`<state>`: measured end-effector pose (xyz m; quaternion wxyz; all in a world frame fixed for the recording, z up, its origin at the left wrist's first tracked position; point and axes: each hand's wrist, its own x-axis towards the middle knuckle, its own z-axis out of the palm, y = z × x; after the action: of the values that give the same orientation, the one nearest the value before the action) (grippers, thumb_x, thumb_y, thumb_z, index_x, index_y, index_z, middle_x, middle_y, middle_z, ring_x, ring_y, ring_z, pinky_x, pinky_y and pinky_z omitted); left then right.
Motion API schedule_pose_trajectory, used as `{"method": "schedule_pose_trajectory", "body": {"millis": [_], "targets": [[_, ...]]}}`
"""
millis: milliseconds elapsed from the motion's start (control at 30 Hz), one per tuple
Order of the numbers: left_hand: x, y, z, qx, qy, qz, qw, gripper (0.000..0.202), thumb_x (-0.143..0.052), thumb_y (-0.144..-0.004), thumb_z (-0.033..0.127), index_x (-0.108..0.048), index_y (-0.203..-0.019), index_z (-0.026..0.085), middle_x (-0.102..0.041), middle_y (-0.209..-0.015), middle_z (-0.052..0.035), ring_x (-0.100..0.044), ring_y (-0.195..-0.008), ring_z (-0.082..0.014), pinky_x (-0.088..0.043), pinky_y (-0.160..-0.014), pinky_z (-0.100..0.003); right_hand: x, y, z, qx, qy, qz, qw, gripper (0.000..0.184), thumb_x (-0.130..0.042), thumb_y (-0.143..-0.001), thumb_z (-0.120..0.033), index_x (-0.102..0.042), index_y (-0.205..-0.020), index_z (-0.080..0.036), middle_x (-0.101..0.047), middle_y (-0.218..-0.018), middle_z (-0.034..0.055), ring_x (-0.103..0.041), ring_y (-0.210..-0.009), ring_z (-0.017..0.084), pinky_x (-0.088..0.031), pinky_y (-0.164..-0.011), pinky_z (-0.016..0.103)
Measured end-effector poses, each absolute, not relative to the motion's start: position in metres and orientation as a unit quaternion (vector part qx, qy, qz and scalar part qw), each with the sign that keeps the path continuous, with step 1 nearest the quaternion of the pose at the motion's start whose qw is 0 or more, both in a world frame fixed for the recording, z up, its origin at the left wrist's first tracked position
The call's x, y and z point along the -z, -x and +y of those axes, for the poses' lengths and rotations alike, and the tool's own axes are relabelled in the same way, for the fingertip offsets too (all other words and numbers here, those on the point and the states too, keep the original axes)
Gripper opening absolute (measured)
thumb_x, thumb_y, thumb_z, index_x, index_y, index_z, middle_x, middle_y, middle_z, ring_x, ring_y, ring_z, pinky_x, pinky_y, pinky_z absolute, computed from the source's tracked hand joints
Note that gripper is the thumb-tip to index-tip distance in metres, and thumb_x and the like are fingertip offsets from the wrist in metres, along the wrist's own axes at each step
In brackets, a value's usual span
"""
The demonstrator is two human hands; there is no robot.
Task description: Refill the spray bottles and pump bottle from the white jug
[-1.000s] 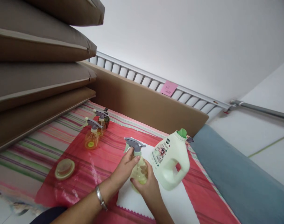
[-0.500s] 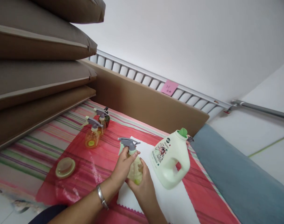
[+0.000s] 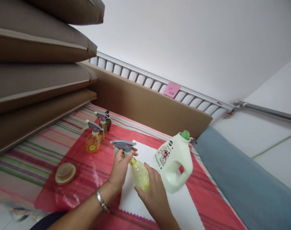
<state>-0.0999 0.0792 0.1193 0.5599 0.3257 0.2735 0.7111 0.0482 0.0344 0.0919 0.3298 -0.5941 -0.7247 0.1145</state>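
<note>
My left hand (image 3: 121,166) grips a grey trigger spray head (image 3: 123,144), its nozzle pointing left. The clear yellowish spray bottle (image 3: 140,175) is in my right hand (image 3: 153,191), tilted, with its open threaded neck showing just below the spray head. Bottle and head are apart. Both are above a white sheet (image 3: 133,201) on red cloth. To the right stands a pale green jug (image 3: 176,163) with a label and a green cap (image 3: 185,134). A spray bottle (image 3: 93,142) with orange-tinted contents stands at the left, a second spray bottle (image 3: 103,126) behind it.
A round lidded container (image 3: 65,173) rests on the red cloth (image 3: 88,185) at lower left. Stacked cushions (image 3: 40,76) rise at the left. A brown board (image 3: 145,99) and a railing with a pink note (image 3: 171,89) run along the back.
The spray head has come off the bottle. My left hand moved it up and left, while my right hand tilted the bottle and drew it slightly right.
</note>
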Motion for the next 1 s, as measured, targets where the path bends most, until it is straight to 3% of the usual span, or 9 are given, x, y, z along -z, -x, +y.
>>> {"method": "schedule_pose_trajectory", "body": {"millis": [133,233,400,533,700,833,1000], "targets": [[-0.128,0.113,0.088,-0.76,-0.259,0.228,0.551,0.017,-0.064,-0.076,0.027,-0.058,-0.088,0.018,-0.063,-0.086,0.0004,-0.06,-0.073,-0.0121,-0.047,-0.075,-0.029,-0.065,-0.065,0.037,-0.107,0.62,-0.705,0.328,0.076,-0.064,-0.064,-0.02,-0.033,-0.133,-0.023,-0.048,-0.123,0.0097,-0.042,-0.116,0.03,-0.034,-0.1,0.047],[-0.135,0.131,0.094,-0.791,-0.207,0.195,0.542,0.017,-0.066,-0.072,0.024,-0.056,-0.083,0.018,-0.061,-0.077,0.0027,-0.059,-0.067,-0.0104,-0.048,-0.069,-0.027,-0.045,-0.086,0.043,-0.135,0.646,-0.663,0.353,0.072,-0.064,-0.063,-0.022,-0.036,-0.13,-0.018,-0.049,-0.119,0.0116,-0.044,-0.115,0.03,-0.034,-0.099,0.048],[-0.14,0.151,0.1,-0.776,-0.225,0.183,0.561,0.014,-0.065,-0.07,0.025,-0.054,-0.072,0.017,-0.056,-0.057,0.0058,-0.051,-0.049,-0.0083,-0.048,-0.064,-0.028,-0.039,-0.097,0.05,-0.26,0.65,-0.497,0.513,0.077,-0.07,-0.06,-0.041,-0.038,-0.127,-0.019,-0.053,-0.117,0.0109,-0.053,-0.108,0.029,-0.042,-0.092,0.044],[-0.129,0.131,0.096,-0.701,-0.275,0.268,0.601,0.013,-0.064,-0.069,0.027,-0.06,-0.067,0.015,-0.06,-0.056,0.0017,-0.056,-0.057,-0.0126,-0.047,-0.07,-0.03,-0.04,-0.073,0.053,-0.312,0.594,-0.447,0.592,0.083,-0.072,-0.06,-0.043,-0.034,-0.13,-0.021,-0.052,-0.123,0.0137,-0.05,-0.113,0.031,-0.039,-0.095,0.047],[-0.108,0.098,0.087,-0.581,-0.359,0.403,0.609,0.024,-0.065,-0.064,0.03,-0.07,-0.08,0.012,-0.07,-0.085,-0.0076,-0.061,-0.089,-0.0232,-0.043,-0.082,-0.032,-0.002,-0.049,0.052,-0.359,0.53,-0.501,0.582,0.077,-0.071,-0.063,-0.034,-0.033,-0.128,-0.021,-0.044,-0.134,0.0143,-0.041,-0.124,0.029,-0.035,-0.101,0.044],[-0.092,0.088,0.086,-0.51,-0.387,0.382,0.667,0.031,-0.065,-0.06,0.027,-0.069,-0.085,0.01,-0.071,-0.085,-0.0089,-0.062,-0.088,-0.025,-0.043,-0.082,-0.034,0.02,-0.055,0.047,-0.384,0.524,-0.516,0.559,0.075,-0.069,-0.067,-0.029,-0.028,-0.13,-0.021,-0.039,-0.138,0.0137,-0.038,-0.127,0.027,-0.035,-0.102,0.041],[-0.075,0.073,0.091,-0.466,-0.44,0.375,0.67,0.047,-0.074,-0.048,0.021,-0.067,-0.094,0.009,-0.071,-0.08,-0.0074,-0.063,-0.074,-0.0214,-0.046,-0.073,-0.031,0.016,-0.058,0.045,-0.375,0.529,-0.526,0.551,0.073,-0.067,-0.065,-0.019,-0.031,-0.129,-0.021,-0.047,-0.133,0.0115,-0.043,-0.124,0.025,-0.037,-0.101,0.037]]}}
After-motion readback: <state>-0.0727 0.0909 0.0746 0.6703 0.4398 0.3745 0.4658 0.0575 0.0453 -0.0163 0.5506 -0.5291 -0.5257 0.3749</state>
